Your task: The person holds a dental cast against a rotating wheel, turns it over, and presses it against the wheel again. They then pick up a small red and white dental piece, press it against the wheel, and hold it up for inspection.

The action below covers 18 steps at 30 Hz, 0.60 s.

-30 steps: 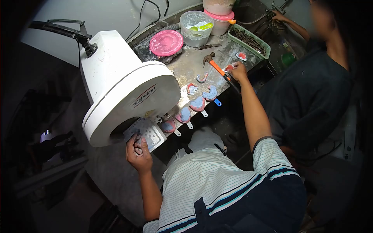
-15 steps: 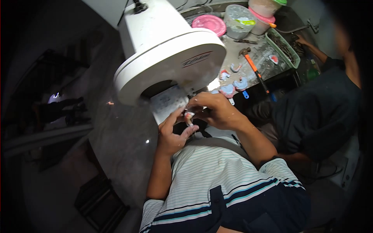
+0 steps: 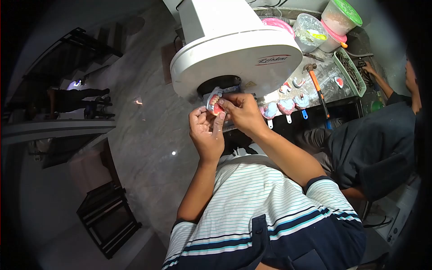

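Note:
A denture model [image 3: 214, 105] with pink-red gum, pale teeth and a whitish-blue base is held up between both hands. My left hand [image 3: 206, 130] grips its lower left side, thumb and fingers pressed against it. From the right, my right hand [image 3: 240, 111] pinches the same piece, thumb on its red surface. Just behind the piece is the dark round opening [image 3: 219, 84] of a white machine [image 3: 234, 56].
On the bench [image 3: 330, 69] at the right lie several dental impressions [image 3: 286, 106], a hammer [image 3: 317, 87], plastic tubs [image 3: 310, 32] and a green tray [image 3: 350, 73] of metal pieces. A co-worker [image 3: 369, 139] in dark clothes sits at the right.
The view has shifted, so the machine and bench appear further right. The denture model has turned and risen to the machine's opening, its teeth and red gum now plainly visible.

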Each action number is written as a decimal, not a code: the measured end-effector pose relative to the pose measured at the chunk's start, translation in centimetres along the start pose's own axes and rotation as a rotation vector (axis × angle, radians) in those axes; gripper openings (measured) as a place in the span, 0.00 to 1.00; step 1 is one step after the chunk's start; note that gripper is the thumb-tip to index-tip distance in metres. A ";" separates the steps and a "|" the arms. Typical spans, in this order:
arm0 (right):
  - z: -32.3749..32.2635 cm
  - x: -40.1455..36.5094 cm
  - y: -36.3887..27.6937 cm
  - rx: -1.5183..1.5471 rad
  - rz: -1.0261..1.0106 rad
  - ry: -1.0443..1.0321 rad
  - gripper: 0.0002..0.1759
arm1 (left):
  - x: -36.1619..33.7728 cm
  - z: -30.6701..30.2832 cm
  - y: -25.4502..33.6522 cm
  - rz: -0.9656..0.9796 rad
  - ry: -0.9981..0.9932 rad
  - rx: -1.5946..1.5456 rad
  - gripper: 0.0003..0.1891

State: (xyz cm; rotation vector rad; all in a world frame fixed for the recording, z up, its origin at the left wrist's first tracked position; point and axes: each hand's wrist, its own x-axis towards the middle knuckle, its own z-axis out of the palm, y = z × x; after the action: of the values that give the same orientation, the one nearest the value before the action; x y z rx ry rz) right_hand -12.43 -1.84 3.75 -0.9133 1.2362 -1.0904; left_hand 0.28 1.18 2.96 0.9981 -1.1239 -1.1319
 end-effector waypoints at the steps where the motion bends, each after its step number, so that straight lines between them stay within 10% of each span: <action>1: 0.3 0.2 -0.4 0.056 0.017 0.025 0.15 | 0.1 0.1 -0.1 0.001 0.002 0.000 0.20; 18: 0.5 1.2 0.5 -0.073 0.008 0.183 0.12 | 0.8 0.2 -1.3 0.069 0.025 0.207 0.17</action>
State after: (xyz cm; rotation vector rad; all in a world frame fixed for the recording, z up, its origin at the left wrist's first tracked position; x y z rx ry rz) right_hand -11.88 -2.90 2.98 -0.8779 1.4369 -1.1481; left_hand -0.11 0.18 1.90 1.1210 -1.2644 -0.9595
